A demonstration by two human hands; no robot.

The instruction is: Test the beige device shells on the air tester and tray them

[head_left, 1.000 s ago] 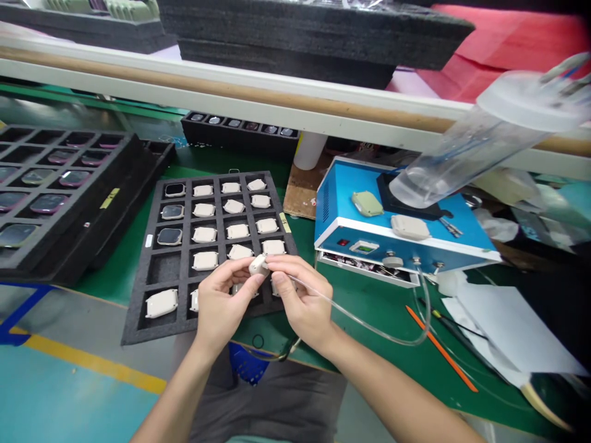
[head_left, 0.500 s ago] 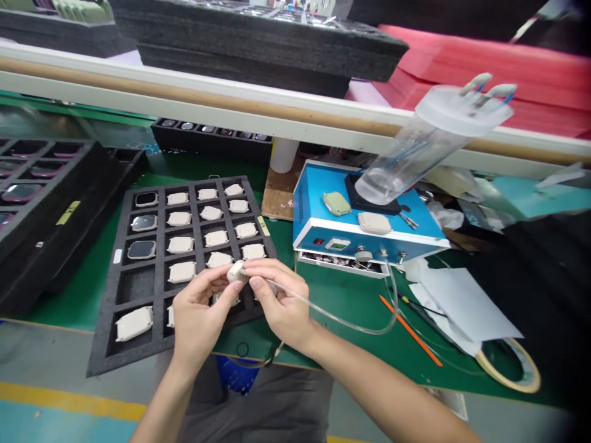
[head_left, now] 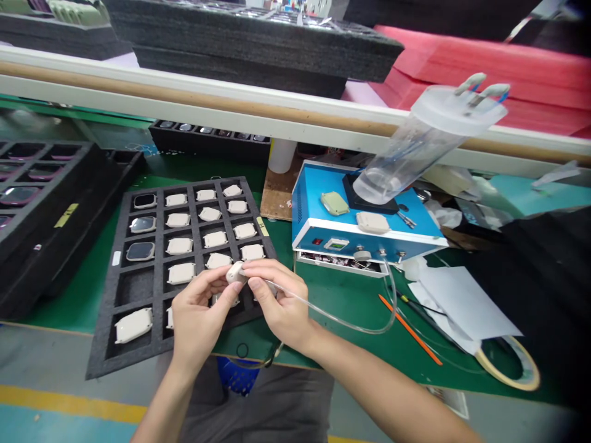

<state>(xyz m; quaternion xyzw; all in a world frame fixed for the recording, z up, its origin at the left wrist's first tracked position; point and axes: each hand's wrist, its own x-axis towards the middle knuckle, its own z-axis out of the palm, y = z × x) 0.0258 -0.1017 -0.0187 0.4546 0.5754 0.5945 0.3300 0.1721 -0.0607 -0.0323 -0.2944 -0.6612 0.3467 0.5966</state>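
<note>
Between thumb and fingers, my left hand (head_left: 202, 307) grips a cream smartwatch case (head_left: 235, 272), tilted on edge above the tray. My right hand (head_left: 278, 300) is closed on the end of a clear thin tube (head_left: 332, 319), its tip up against the case. The tube loops over to the front of a blue machine (head_left: 369, 246). Under my hands lies a black foam tray (head_left: 135, 286) with cream watch cases in most pockets, several of them partly hidden by my hands. Three pockets at the left hold cases with dark screens showing.
On the machine stand a clear cylinder (head_left: 410, 147), a green watch case (head_left: 335, 203) and a cream one (head_left: 373, 222). To the right lie an orange stick (head_left: 410, 329), white paper (head_left: 468, 301) and a tape roll (head_left: 530, 369). Stacked foam trays (head_left: 41, 246) rise at left.
Both hands keep nearly the same pose, with the tube tip still at the watch case. The whole view has shifted very slightly.
</note>
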